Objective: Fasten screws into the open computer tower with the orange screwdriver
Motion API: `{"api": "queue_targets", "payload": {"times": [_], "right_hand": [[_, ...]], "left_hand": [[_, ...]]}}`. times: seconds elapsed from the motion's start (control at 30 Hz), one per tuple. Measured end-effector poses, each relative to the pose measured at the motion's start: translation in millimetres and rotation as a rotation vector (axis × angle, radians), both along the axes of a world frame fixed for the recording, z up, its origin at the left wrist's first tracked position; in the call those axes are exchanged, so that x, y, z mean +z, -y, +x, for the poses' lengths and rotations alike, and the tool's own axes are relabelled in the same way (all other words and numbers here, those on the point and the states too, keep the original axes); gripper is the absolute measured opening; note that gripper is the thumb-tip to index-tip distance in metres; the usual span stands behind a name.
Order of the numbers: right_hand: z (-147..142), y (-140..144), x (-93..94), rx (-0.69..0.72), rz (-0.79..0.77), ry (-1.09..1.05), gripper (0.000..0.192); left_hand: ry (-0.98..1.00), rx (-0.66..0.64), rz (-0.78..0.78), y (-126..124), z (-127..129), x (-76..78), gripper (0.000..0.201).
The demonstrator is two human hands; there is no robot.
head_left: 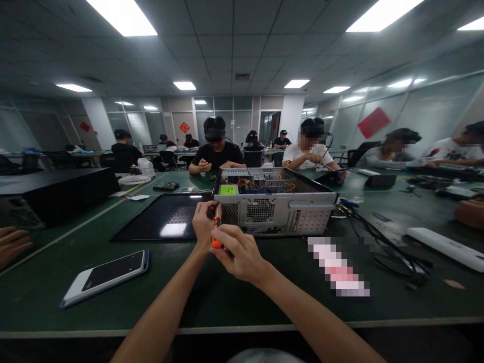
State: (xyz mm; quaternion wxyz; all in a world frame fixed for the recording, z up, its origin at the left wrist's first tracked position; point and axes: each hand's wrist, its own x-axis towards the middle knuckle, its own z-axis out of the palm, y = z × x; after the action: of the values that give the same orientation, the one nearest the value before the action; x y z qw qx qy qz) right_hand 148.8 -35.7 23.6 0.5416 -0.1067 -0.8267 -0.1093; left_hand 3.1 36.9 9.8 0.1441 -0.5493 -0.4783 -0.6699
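My right hand [240, 250] is closed around the handle of an orange and black screwdriver [217, 225]. The tool points away from me, towards the lower left corner of the open computer case [280, 217]. My left hand [204, 222] is curled beside the case corner, its fingertips at the screwdriver's front end; its thumb is partly hidden. The case lies on its side with its slotted rear panel facing me. Inside show coloured wires and a power supply with a green label [229, 189]. The screwdriver's tip is hard to make out.
A black side panel [151, 217] lies left of the case. Nearer me is a white device with a dark screen [113, 272]. Black cables [378, 242] and a white power strip [446, 247] lie right. Another black case [75, 196] stands left. Co-workers sit across the green table [280, 302].
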Motion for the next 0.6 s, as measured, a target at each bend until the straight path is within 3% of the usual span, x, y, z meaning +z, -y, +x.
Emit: {"api": "queue_targets", "payload": {"times": [0.13,0.33,0.6], "right_hand": [[0.9,3.4,3.9,0.041,-0.055,-0.005,0.030],[3.2,5.2,3.3,-0.017,-0.025,0.064,0.030],[4.5,4.7,5.3,0.006,-0.023,0.074,0.037]], "left_hand": [[0.036,0.011,-0.009,3.0,2.3,-0.8,0.021],[0.114,0.028,-0.061,7.1,6.7,-0.9,0.036],[0.141,0.014,-0.057,1.4,5.1,-3.4,0.030]]}}
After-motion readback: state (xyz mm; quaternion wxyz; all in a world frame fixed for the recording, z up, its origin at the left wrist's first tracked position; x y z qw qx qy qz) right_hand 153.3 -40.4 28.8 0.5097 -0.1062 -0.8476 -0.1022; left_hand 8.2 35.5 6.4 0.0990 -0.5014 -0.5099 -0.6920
